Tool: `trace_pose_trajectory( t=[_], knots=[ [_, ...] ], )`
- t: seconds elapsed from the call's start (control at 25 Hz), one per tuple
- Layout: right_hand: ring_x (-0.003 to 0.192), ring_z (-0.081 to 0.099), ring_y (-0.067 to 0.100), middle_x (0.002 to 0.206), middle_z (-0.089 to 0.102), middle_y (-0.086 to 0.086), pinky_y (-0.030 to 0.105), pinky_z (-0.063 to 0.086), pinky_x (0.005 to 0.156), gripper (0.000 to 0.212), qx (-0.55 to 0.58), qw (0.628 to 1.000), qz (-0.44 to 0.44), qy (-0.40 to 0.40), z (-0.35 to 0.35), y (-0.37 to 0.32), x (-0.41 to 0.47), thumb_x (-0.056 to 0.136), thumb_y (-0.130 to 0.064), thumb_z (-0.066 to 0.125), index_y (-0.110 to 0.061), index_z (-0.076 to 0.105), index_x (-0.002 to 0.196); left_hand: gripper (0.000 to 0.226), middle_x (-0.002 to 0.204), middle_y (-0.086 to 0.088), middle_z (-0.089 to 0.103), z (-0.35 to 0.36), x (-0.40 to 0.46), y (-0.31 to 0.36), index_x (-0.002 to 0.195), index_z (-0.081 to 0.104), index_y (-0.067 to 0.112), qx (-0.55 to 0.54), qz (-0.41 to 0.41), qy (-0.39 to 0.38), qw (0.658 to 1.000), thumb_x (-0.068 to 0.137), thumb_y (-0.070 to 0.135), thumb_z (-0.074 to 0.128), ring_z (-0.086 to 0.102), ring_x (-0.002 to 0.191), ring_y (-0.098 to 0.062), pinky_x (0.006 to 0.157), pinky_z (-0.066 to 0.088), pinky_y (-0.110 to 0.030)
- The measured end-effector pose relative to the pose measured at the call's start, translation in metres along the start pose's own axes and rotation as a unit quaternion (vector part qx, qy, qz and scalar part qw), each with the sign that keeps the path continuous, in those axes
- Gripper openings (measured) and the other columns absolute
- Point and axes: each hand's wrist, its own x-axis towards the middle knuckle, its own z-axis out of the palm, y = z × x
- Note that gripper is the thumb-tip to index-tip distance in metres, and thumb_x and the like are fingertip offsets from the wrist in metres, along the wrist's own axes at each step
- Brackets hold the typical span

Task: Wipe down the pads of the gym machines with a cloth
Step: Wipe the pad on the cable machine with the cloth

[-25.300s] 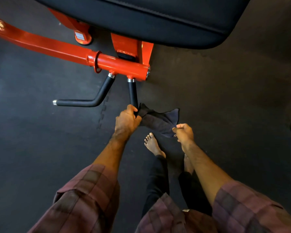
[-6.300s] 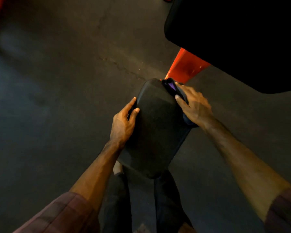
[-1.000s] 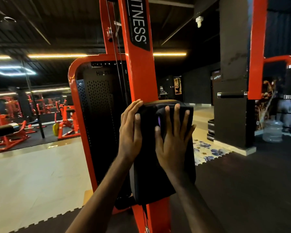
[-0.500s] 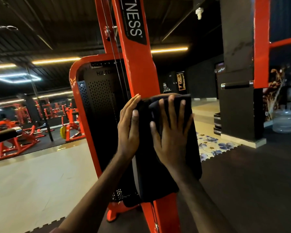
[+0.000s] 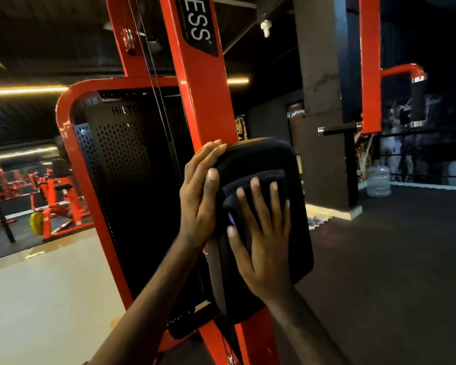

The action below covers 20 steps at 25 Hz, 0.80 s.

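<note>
Dark rubber gym flooring (image 5: 379, 272) spreads beneath you. Your right hand (image 5: 265, 248) presses flat, fingers straight and spread, on the folded dark cloth (image 5: 256, 180) against the black pad (image 5: 295, 233). Your left hand (image 5: 199, 198) rests open along the pad's left edge, fingers straight. Behind the pad rises the orange upright (image 5: 203, 101), then the perforated weight-stack shield (image 5: 121, 167); a water jug (image 5: 378, 181) stands far right.

Right hand (image 5: 263, 241) presses cloth (image 5: 256, 188) flat on pad (image 5: 295, 233); left hand (image 5: 199, 196) steadies its edge
</note>
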Motion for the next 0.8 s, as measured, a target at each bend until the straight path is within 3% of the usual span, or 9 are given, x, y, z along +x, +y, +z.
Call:
trace_pose_trajectory(
  t=[0.08,0.24,0.48,0.64,0.8],
  knots=[
    [0.163,0.007,0.034,0.176,0.013,0.003,0.073,0.017,0.122,0.064,0.006,1.000,0.003,0.005,-0.001,0.007,-0.014,0.108,-0.042,0.044,-0.027,0.024,0.166,0.042,0.157,-0.008,0.050,0.001,-0.002,-0.001,0.147,0.056,0.001,0.004,0.005,0.004,1.000,0.108,0.007,0.040,0.040,0.151,-0.031,0.121,0.035,-0.061],
    [0.164,-0.004,0.026,0.177,0.005,-0.003,0.070,0.009,0.126,0.062,0.029,0.992,0.112,0.051,0.005,-0.015,0.027,0.110,-0.045,0.036,-0.030,0.018,0.168,0.042,0.157,-0.006,0.051,0.001,-0.002,-0.001,0.148,0.057,0.004,0.000,-0.001,0.005,1.000,0.109,0.009,0.040,0.038,0.153,-0.028,0.121,0.034,-0.059],
    [0.163,0.009,0.033,0.176,0.014,0.003,0.073,0.015,0.123,0.063,0.017,0.999,0.025,0.016,0.010,-0.010,-0.040,0.109,-0.042,0.040,-0.026,0.021,0.167,0.042,0.158,-0.003,0.050,0.001,-0.001,-0.001,0.148,0.056,0.006,0.013,0.005,0.006,1.000,0.110,0.010,0.040,0.037,0.153,-0.023,0.122,0.033,-0.058],
    [0.164,-0.002,0.026,0.177,0.008,-0.003,0.071,0.008,0.126,0.063,0.072,0.984,0.146,0.066,0.010,-0.016,0.011,0.110,-0.040,0.039,-0.025,0.021,0.168,0.043,0.159,-0.004,0.050,0.002,-0.002,0.001,0.148,0.056,0.004,0.018,0.003,0.011,1.000,0.109,0.010,0.040,0.035,0.155,-0.022,0.123,0.031,-0.058],
    [0.163,0.006,0.032,0.176,0.013,0.004,0.071,0.011,0.126,0.065,0.037,0.998,0.048,0.031,0.016,-0.021,-0.023,0.108,-0.040,0.042,-0.026,0.018,0.167,0.044,0.160,-0.006,0.048,0.003,-0.002,0.003,0.149,0.054,0.003,0.030,0.010,0.008,0.999,0.109,0.009,0.039,0.034,0.156,-0.022,0.124,0.030,-0.056]
  ],
)
